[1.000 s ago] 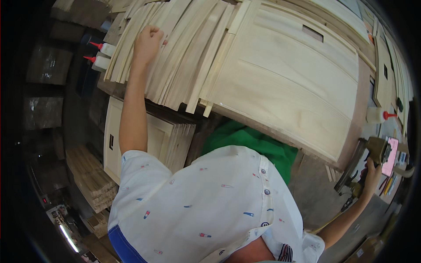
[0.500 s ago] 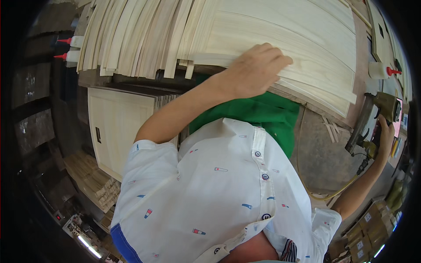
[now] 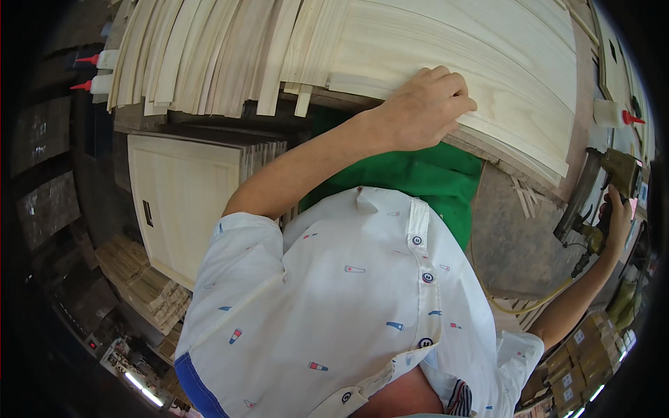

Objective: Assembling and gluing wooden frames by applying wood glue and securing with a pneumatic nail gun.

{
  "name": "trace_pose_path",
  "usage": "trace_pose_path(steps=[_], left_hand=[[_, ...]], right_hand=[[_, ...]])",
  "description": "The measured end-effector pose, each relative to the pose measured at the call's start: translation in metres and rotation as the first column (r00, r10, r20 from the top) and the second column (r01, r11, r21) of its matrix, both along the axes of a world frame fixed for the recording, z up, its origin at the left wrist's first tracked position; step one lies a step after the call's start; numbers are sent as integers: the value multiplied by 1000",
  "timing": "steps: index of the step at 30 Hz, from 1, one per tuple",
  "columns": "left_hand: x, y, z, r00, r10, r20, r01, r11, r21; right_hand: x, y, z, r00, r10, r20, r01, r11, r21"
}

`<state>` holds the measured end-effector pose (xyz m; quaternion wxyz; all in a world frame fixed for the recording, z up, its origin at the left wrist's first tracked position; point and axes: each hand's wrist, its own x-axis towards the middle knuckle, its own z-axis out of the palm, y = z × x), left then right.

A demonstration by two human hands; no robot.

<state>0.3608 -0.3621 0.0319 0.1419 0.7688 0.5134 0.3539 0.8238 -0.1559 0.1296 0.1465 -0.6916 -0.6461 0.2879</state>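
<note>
A pale wooden panel (image 3: 446, 42) lies on the bench in front of me, with a thin wooden strip (image 3: 359, 85) along its near edge. My left hand (image 3: 433, 104) is at that edge, fingers curled and closed on the strip, which it partly covers. Out at the far right, my right hand (image 3: 616, 223) is wrapped around the handle of a nail gun (image 3: 619, 171). The tool is held off to the side, apart from the panel. A yellow air hose (image 3: 533, 306) runs from its handle end.
Many loose wooden strips (image 3: 202, 56) are lined up at the left of the bench. Glue bottles with red tips stand at the left (image 3: 101, 83) and right (image 3: 610, 113). Below the bench, panels with slots (image 3: 185, 202) are stacked at the left; cartons (image 3: 585, 362) sit lower right.
My left hand has moved slightly right along the panel edge, and the strip's left end has shifted right with it. The nail gun stays in my right hand at the far right.
</note>
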Motion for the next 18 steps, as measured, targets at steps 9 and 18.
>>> trace_pose_path(steps=[9,18], left_hand=[[-9,-2,1,998,-2,70,6,998,-58],[-9,-1,0,999,-4,47,8,997,-72]], right_hand=[[-2,-4,1,999,1,46,-3,999,33],[-3,-2,-3,998,13,62,-16,999,43]])
